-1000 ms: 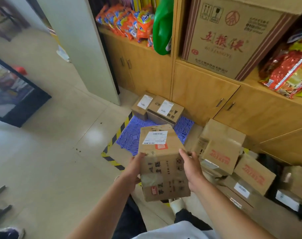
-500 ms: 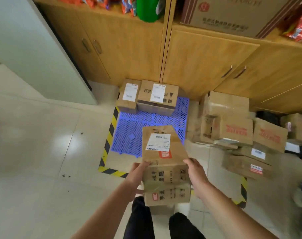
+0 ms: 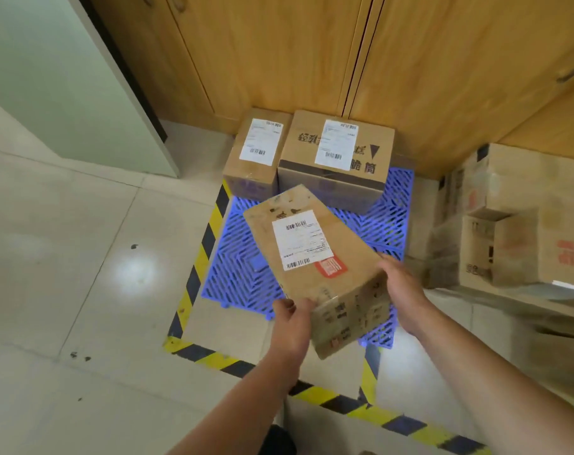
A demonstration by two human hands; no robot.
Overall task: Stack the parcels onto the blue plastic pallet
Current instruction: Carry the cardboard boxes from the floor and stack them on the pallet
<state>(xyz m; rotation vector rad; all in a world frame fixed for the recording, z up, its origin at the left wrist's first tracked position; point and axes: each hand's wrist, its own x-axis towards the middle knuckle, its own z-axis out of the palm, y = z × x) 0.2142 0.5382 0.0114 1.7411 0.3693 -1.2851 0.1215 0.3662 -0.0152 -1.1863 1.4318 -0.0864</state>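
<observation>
I hold a brown cardboard parcel [image 3: 315, 257] with a white label, tilted over the blue plastic pallet [image 3: 236, 274]. My left hand [image 3: 290, 320] grips its near left corner and my right hand [image 3: 402, 290] its right side. Two labelled parcels stand at the pallet's far edge: a narrow one [image 3: 257, 152] on the left and a wider one [image 3: 338, 159] with black print on the right. The held parcel hides the pallet's middle.
Yellow-black floor tape [image 3: 197, 267] frames the pallet. Wooden cabinet doors [image 3: 279, 50] rise right behind it. A heap of more cardboard boxes [image 3: 515, 224] lies on the floor to the right. A pale green panel [image 3: 69, 77] stands at the left.
The view has closed in on the pallet and tilted down. The parcel has moved forward over the pallet and turned so it slants to the left.
</observation>
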